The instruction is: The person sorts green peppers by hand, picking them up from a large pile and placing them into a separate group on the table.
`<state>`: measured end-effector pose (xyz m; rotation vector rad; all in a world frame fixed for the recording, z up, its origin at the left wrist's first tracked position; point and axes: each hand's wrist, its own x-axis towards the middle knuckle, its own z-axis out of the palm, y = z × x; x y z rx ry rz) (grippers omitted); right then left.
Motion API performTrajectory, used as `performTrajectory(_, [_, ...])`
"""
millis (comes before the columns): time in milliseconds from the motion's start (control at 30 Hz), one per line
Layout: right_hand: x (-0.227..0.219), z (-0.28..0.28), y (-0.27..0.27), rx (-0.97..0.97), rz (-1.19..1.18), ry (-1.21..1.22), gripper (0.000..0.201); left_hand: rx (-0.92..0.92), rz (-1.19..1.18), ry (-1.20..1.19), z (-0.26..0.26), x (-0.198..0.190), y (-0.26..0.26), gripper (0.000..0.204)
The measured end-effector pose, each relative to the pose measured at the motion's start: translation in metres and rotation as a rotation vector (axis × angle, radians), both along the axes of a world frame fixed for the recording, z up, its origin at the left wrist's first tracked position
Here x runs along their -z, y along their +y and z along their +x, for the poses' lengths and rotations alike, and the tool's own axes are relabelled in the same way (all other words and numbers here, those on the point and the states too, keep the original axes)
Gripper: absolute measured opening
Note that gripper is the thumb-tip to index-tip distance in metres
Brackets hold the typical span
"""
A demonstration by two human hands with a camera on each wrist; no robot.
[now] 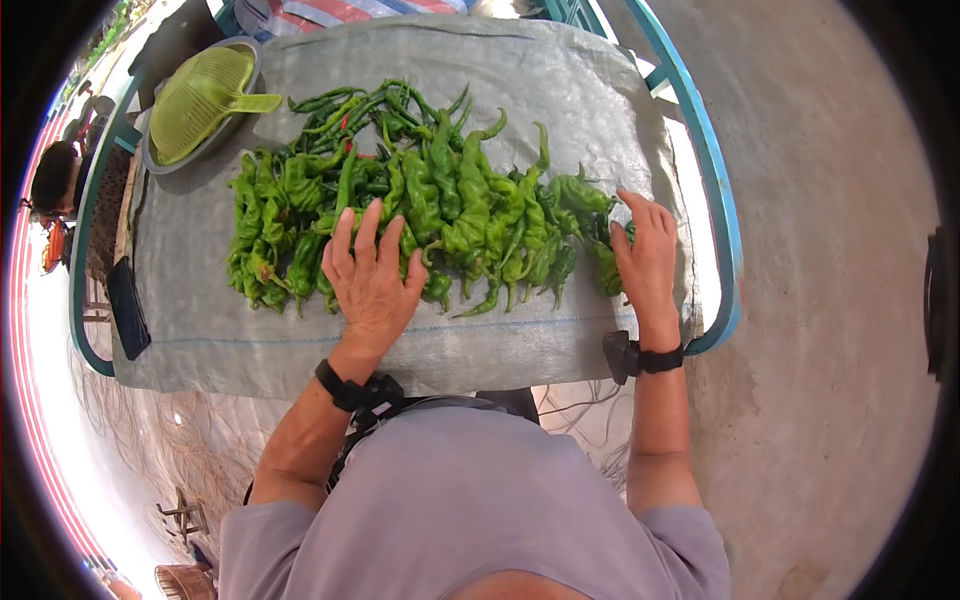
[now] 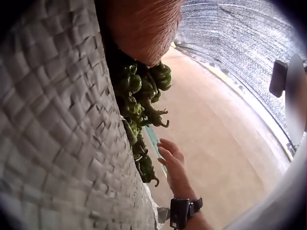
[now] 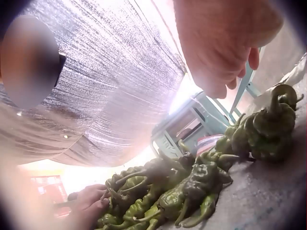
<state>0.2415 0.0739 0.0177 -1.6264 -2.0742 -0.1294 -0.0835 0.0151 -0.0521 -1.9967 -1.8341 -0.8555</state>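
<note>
Green peppers (image 1: 465, 215) lie in a wide heap on a grey woven sheet, with a bit of red among the back ones. My left hand (image 1: 375, 280) rests on the heap's front middle, fingers spread and nearly straight. At the heap's right end, my right hand (image 1: 648, 255) is beside a few peppers, fingers loosely bent; its fingertips touch or hover near them, I cannot tell which. In the left wrist view the right hand (image 2: 175, 165) stands off the pepper row's edge. The right wrist view shows the left hand (image 3: 88, 206) against the peppers (image 3: 192, 187).
A yellow-green strainer (image 1: 203, 100) lies in a grey basin (image 1: 160, 165) at the back left. A dark phone-like object (image 1: 128, 308) lies at the left edge. Blue-green rails (image 1: 722, 230) flank the woven sheet (image 1: 250, 345). Striped cloth (image 1: 340, 12) is at the back.
</note>
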Motion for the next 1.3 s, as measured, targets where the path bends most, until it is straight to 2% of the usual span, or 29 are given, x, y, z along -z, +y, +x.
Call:
performTrajectory(133, [0.014, 0.002, 0.030, -0.067, -0.103, -0.186, 0.044, 0.002, -0.010, -0.008, -0.001, 0.001, 0.000, 0.044])
performTrajectory(233, [0.017, 0.005, 0.039, -0.037, -0.227, -0.188, 0.043, 0.002, -0.009, -0.013, -0.002, 0.001, 0.000, 0.044])
performTrajectory(333, [0.011, 0.002, 0.029, -0.035, -0.100, -0.066, 0.037, 0.003, -0.005, -0.016, -0.003, 0.001, 0.000, 0.044])
performTrajectory(433, [0.007, 0.006, 0.015, 0.158, -0.009, 0.056, 0.036, 0.007, 0.005, -0.020, -0.002, 0.000, 0.001, 0.044])
performTrajectory(533, [0.021, 0.020, 0.006, 0.267, -0.060, -0.081, 0.035, 0.009, 0.003, -0.039, -0.001, 0.001, 0.000, 0.044])
performTrajectory(567, [0.026, 0.023, 0.003, 0.270, -0.155, -0.142, 0.033, 0.013, -0.003, -0.053, -0.001, 0.001, 0.000, 0.043])
performTrajectory(667, [0.027, 0.020, -0.001, 0.209, -0.007, 0.001, 0.032, 0.014, -0.005, -0.064, -0.001, 0.002, 0.000, 0.042])
performTrajectory(700, [0.018, 0.012, -0.003, 0.170, 0.045, -0.033, 0.034, 0.014, -0.005, -0.062, -0.001, 0.002, 0.000, 0.042])
performTrajectory(833, [0.008, -0.021, -0.008, -0.066, -0.051, -0.086, 0.040, 0.009, -0.008, -0.041, -0.001, 0.002, 0.000, 0.044])
performTrajectory(933, [0.019, -0.030, 0.000, -0.088, -0.134, -0.163, 0.039, 0.015, -0.010, -0.064, 0.000, 0.001, 0.000, 0.043])
performTrajectory(1067, [0.021, -0.031, 0.009, -0.042, -0.247, -0.119, 0.037, 0.019, -0.011, -0.068, -0.001, 0.000, 0.000, 0.043])
performTrajectory(1167, [0.017, -0.031, 0.009, -0.044, -0.125, -0.063, 0.033, 0.022, -0.009, -0.070, -0.002, 0.000, 0.001, 0.043])
performTrajectory(1300, [-0.002, -0.025, 0.006, 0.078, 0.007, -0.098, 0.026, 0.023, -0.011, -0.075, -0.002, 0.000, 0.001, 0.043])
